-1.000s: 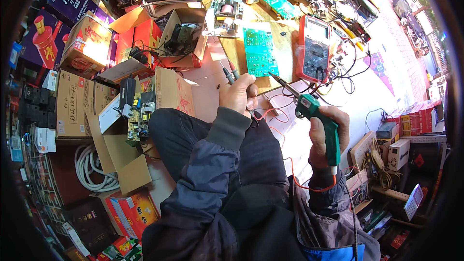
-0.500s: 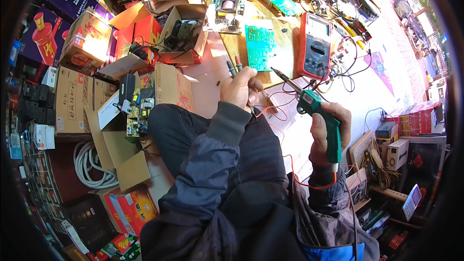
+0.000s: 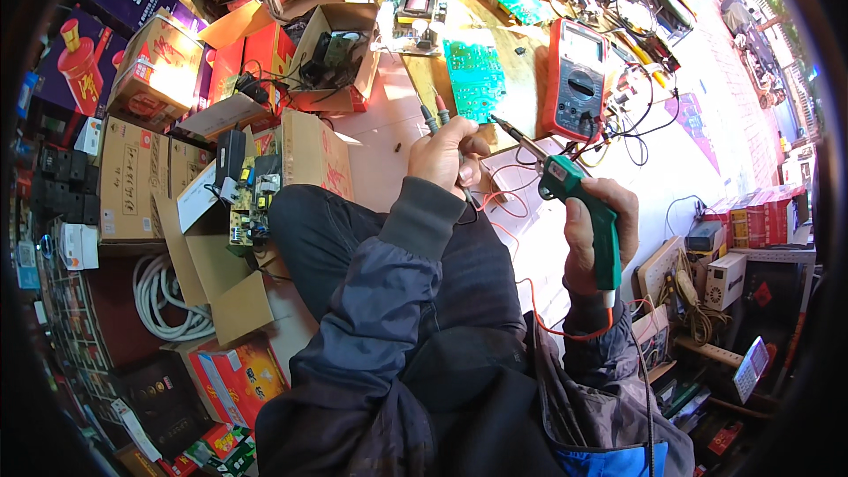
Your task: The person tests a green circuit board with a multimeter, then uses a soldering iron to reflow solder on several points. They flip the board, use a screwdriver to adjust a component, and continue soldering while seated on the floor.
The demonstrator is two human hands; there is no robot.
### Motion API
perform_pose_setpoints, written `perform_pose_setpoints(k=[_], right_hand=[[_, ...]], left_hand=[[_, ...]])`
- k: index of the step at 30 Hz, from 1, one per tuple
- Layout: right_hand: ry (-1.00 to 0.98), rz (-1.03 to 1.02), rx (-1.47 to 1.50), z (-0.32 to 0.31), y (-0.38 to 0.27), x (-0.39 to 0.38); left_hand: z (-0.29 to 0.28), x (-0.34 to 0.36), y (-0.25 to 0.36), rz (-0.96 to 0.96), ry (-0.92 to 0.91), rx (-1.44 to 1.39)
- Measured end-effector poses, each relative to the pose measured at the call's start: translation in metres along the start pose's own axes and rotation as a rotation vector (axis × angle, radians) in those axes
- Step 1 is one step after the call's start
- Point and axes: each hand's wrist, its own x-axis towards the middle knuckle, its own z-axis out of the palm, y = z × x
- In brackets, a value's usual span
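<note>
A: How do the fingers stand?

B: Left hand [image 3: 446,159]: fingers clamped around two test probes [image 3: 430,119], tips upward. Right hand [image 3: 580,252]: fingers wrapped around a green soldering gun [image 3: 606,243], its tip at the lower right corner of the green circuit board [image 3: 474,79]; contact cannot be told.

A: Edges and open room?

B: The board lies near the counter's [image 3: 527,88] near edge. Bare wood separates it from the red multimeter [image 3: 578,79]; pale floor [image 3: 373,146] opens to the left.

A: Obstructions?

B: The multimeter bounds the right. A transformer assembly [image 3: 415,9] stands just beyond the board's upper left; a second green board [image 3: 512,0] lies farther back. Leftward, an open carton [image 3: 358,84] holds dark devices.
</note>
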Motion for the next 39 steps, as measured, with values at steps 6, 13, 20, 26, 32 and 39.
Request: perform_pose_setpoints(k=[6,13,20,26,32,39], right_hand=[[-0.022,-0.019,-0.022,0.001,-0.003,0.001],[-0.037,-0.018,-0.047,-0.001,-0.005,0.002],[-0.017,-0.013,-0.029,-0.002,-0.004,0.001],[-0.012,-0.025,-0.041,-0.003,-0.003,0.001],[-0.004,-0.008,-0.018,-0.003,-0.004,0.0],[-0.035,-0.002,-0.025,-0.001,-0.002,0.001]], left_hand=[[-0.003,0.004,-0.002,0.016,-0.015,0.014],[0.003,0.001,-0.004,0.053,0.013,0.04],[0.01,-0.004,-0.006,0.101,0.05,0.086],[0.018,-0.005,-0.007,0.138,0.081,0.076],[0.023,-0.005,-0.012,0.174,0.155,0.026],[0.023,-0.004,-0.014,0.174,0.167,0.053]])
